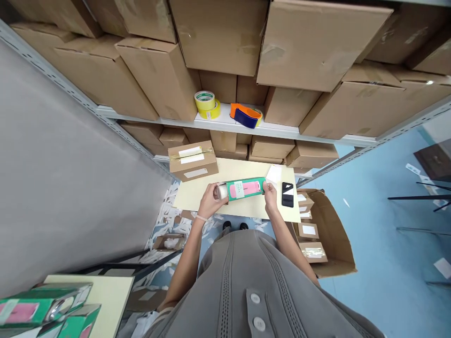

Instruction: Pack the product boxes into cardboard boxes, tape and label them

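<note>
A slim green box (245,188) with a pink bottle-like picture and a pale label is held level above the cream tabletop (239,211). At its left end, a round, pale, metallic-looking end of an item (221,191) shows at the opening. My left hand (210,202) is closed around that end, fingers behind and thumb in front. Gripping the right end of the box is my right hand (270,197), its thumb on the near side. A taped cardboard carton (193,164) with white labels sits at the table's back left. Beside my right hand lies a black phone (287,195).
Shelves of cardboard boxes (221,37) rise behind the table. Yellow tape rolls (207,105) and an orange-and-blue tape dispenser (245,115) rest on the shelf. A large open carton (333,230) with labelled boxes stands right. More green boxes (45,305) lie at lower left.
</note>
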Demonstrator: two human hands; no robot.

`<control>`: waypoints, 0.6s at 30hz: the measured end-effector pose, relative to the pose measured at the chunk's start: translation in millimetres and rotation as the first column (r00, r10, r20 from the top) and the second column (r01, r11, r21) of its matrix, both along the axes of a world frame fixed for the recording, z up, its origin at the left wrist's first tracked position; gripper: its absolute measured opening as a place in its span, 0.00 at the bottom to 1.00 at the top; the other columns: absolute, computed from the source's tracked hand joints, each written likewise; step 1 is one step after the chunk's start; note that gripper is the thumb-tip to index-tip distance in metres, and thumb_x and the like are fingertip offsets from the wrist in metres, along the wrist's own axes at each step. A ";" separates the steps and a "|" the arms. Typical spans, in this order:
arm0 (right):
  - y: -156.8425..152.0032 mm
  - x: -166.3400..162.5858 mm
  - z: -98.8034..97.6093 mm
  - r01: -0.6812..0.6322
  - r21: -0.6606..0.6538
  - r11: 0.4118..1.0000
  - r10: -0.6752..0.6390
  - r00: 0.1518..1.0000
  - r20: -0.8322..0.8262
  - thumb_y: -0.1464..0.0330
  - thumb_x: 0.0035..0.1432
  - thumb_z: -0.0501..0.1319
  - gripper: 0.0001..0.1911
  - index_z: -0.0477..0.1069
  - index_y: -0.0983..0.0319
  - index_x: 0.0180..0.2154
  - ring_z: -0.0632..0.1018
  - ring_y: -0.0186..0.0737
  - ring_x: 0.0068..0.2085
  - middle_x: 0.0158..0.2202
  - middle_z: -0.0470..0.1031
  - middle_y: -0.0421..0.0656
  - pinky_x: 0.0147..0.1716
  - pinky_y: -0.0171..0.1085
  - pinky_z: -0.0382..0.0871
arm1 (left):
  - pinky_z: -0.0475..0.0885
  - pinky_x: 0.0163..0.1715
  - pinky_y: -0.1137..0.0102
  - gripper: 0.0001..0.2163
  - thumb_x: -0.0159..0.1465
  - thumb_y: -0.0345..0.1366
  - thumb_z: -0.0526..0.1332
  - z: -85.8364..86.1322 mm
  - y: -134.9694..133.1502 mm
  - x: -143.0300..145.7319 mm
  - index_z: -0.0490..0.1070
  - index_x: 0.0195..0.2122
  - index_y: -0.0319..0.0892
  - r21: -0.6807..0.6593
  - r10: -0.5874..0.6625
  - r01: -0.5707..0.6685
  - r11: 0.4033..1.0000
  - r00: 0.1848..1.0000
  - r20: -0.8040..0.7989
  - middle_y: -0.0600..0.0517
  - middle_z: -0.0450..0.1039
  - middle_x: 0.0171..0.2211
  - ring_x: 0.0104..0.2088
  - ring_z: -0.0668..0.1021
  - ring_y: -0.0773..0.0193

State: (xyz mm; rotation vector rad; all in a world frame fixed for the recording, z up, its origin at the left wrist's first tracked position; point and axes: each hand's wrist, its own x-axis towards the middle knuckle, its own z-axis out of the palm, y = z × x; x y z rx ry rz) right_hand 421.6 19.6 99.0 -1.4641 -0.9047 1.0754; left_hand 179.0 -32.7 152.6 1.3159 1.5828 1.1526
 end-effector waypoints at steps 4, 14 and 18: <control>21.9 3.7 -11.5 0.002 -0.025 1.000 -0.001 1.000 0.027 0.43 0.48 0.60 0.27 0.54 0.57 0.22 0.59 0.33 0.25 0.20 0.57 0.34 0.26 0.34 0.57 | 0.75 0.43 0.62 0.24 0.45 0.40 0.74 -2.7 0.5 -27.3 0.72 0.43 0.42 -0.118 0.168 -0.148 0.982 0.967 0.190 0.47 0.71 0.45 0.43 0.77 0.57; 71.4 -24.4 -42.7 0.080 -0.212 0.974 -0.024 0.967 0.255 0.51 0.58 0.50 0.20 0.54 0.55 0.21 0.69 0.41 0.28 0.17 0.61 0.37 0.33 0.39 0.63 | 0.75 0.52 0.54 0.14 0.52 0.39 0.70 -19.3 -66.0 -132.3 0.74 0.38 0.39 -0.245 0.597 -0.591 0.769 0.526 0.605 0.46 0.76 0.46 0.54 0.75 0.50; 67.8 -84.3 -53.7 -0.161 -0.244 0.956 0.225 0.938 0.263 0.54 0.54 0.57 0.17 0.61 0.56 0.20 0.74 0.43 0.31 0.20 0.69 0.40 0.37 0.41 0.65 | 0.74 0.54 0.56 0.13 0.56 0.40 0.67 -23.0 -79.7 -136.9 0.73 0.39 0.40 -0.274 0.600 -0.616 0.738 0.415 0.684 0.44 0.76 0.48 0.58 0.72 0.50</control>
